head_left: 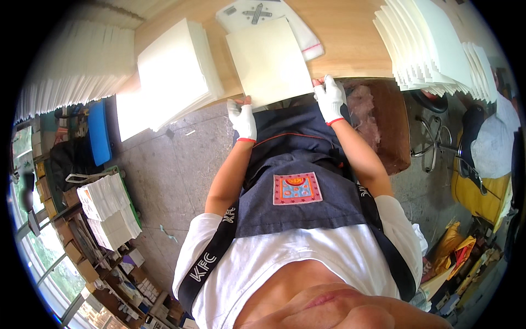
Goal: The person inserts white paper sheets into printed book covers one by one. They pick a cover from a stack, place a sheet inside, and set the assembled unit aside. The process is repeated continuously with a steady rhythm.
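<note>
- White cotton gloves with red cuffs cover both hands, which meet the near edge of a pale wooden table (350, 38).
- Left hand (242, 118) is closed on the near left corner of a cream square sheet (268, 60), fingers curled on its edge.
- Right hand (331, 97) pinches the near right corner of the same sheet, fingers folded on its edge.
- That sheet lies flat on the table, its near edge hanging slightly past the table edge, between the two hands.
- Under its far edge lies a white flat packet (263, 13) with a dark cross-shaped mark and a thin red line along one side.
- Just left of the sheet sits a thick stack of cream sheets (175, 60), overhanging the table edge.
- At the table's right end a fanned pile of white sheets (427, 46) steps down toward the edge.
- Far left, another wide bank of white sheets (71, 66) stands beside a blue bin (99, 131); what is in the bin cannot be told.
- Lower left, a green crate (130, 205) on the floor holds bundles of white paper (107, 211) piled above its rim.
- Grey-blue apron (298, 164) with a coloured square patch hangs below the hands.
</note>
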Demonstrator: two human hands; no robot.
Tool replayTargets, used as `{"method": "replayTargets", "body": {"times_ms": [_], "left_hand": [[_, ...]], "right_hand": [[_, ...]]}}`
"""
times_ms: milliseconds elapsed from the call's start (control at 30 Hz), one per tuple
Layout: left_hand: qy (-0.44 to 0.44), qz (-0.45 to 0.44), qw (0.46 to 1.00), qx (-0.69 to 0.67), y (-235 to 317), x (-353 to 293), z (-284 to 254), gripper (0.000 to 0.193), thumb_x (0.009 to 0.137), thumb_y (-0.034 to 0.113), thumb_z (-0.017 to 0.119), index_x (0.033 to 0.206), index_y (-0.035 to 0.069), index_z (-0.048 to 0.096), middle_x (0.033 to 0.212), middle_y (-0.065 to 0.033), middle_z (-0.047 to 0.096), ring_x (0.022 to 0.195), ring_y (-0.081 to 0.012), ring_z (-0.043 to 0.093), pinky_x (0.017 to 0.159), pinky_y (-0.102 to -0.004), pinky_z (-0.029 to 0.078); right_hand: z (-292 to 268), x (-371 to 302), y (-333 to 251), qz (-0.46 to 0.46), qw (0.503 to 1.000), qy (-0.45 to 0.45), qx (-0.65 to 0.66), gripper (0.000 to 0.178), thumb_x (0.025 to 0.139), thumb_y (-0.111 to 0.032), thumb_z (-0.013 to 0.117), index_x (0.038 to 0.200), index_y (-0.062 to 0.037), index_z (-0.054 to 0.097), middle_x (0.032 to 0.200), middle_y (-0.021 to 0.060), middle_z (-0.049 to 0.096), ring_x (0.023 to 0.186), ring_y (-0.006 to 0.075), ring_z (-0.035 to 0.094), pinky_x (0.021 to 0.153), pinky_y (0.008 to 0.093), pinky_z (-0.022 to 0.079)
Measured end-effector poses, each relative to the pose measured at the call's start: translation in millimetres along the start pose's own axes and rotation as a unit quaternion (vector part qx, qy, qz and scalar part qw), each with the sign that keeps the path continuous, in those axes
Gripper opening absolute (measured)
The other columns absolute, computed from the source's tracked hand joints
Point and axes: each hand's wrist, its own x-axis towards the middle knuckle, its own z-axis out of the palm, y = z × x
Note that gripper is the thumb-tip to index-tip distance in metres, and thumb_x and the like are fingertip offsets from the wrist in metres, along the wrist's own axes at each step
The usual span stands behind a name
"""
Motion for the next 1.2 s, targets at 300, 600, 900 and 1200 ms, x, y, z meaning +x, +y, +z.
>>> {"method": "replayTargets", "body": {"times_ms": [300,600,900,1200], "left_hand": [[-0.119,0.024,0.992,0.017,109.4,-2.3,-5.8,0.019,0.087,0.016,0.058,0.096,0.000,0.061,0.078,0.0010,0.055,0.070,-0.0064,0.045,0.064,-0.0213,0.039],[0.124,0.086,0.987,0.049,192.3,66.6,-140.1,0.030,0.082,0.001,0.043,0.104,0.000,0.062,0.100,-0.0099,0.063,0.081,-0.0172,0.058,0.074,-0.0271,0.045],[0.178,0.034,0.963,-0.198,64.9,110.7,-193.1,0.037,0.090,0.014,0.045,0.123,-0.002,0.047,0.116,-0.0174,0.055,0.107,-0.0251,0.052,0.093,-0.0358,0.041],[0.165,-0.092,0.981,-0.032,-62.0,30.2,-169.3,0.029,0.089,0.006,0.043,0.115,0.000,0.055,0.103,-0.0115,0.059,0.086,-0.0189,0.057,0.078,-0.0279,0.046]], "right_hand": [[-3.4,3.0,5.1,0.146,0.941,-0.221,0.209,0.020,0.091,-0.026,0.050,0.094,-0.0068,0.054,0.072,0.0012,0.060,0.051,0.0061,0.049,0.045,0.0205,0.039],[114.6,4.9,-180.2,0.024,0.900,-0.360,0.245,0.027,0.089,-0.028,0.056,0.090,-0.0011,0.058,0.069,0.0001,0.058,0.056,0.0057,0.053,0.052,0.0190,0.042],[85.3,3.3,-175.5,0.043,0.874,-0.377,0.304,0.028,0.091,-0.034,0.050,0.084,-0.0070,0.054,0.063,0.0026,0.058,0.049,0.0088,0.051,0.047,0.0223,0.042],[-217.2,11.9,-100.3,0.023,0.932,0.226,0.283,0.027,0.092,-0.030,0.046,0.097,-0.0039,0.052,0.068,0.0060,0.057,0.047,0.0099,0.049,0.038,0.0213,0.036]]}}
